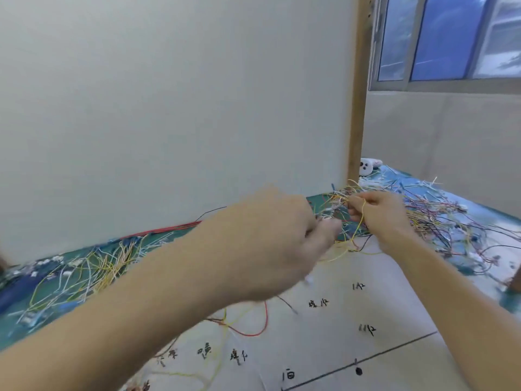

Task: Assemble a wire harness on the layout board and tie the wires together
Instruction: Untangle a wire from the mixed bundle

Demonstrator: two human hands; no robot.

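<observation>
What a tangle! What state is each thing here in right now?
Left hand: fingers curled, pinching thin wires.
Right hand: pinching a yellow wire at the tangle.
Tangled multicoloured wire bundle: loose, untied.
White paper layout board with handwritten marks: lying flat, few wires on it.
Red wire loop: lying slack.

One view only: a wide-angle head-worn camera, facing forward and slightly down over the counter (476, 218). Both forearms enter from the bottom edge, close to the lens. The white partition (174, 108) fills the upper left; a window (445, 38) occupies the upper right corner. Straight edges bow toward the frame borders.
</observation>
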